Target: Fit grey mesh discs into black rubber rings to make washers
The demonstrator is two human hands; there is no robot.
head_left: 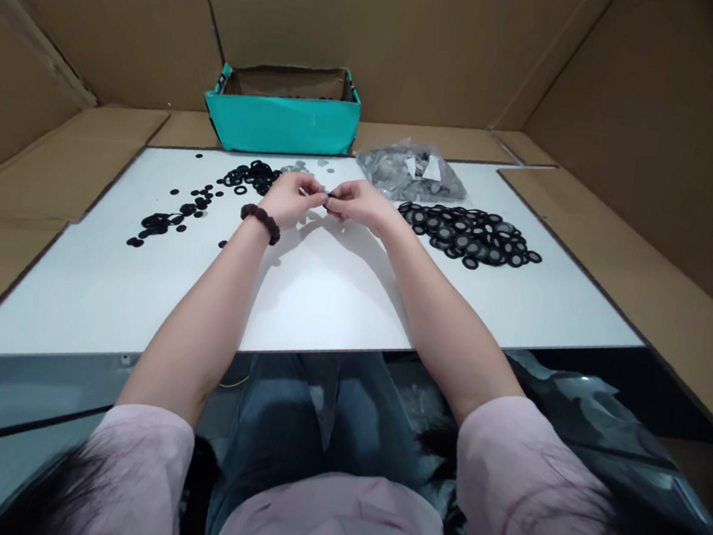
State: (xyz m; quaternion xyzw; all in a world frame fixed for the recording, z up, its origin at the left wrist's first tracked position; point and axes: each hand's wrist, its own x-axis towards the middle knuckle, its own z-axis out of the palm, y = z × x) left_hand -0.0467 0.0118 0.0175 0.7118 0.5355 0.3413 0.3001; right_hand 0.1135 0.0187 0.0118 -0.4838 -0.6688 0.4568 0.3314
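Observation:
My left hand point(291, 196) and my right hand point(357, 203) meet fingertip to fingertip over the far middle of the white board point(328, 290). Both pinch one small black ring point(328, 196) between them. A dark bead bracelet point(261, 221) circles my left wrist. Loose black rings point(251, 176) lie just left of my left hand, with more scattered rings point(161, 224) further left. A pile of black rings with mesh centres point(471, 235) lies right of my right hand.
A clear bag of grey mesh discs point(411, 173) rests behind the right pile. A teal box point(284, 113) stands at the back. Cardboard walls point(637, 119) enclose the board on all sides. A dark glass edge point(25, 401) runs in front.

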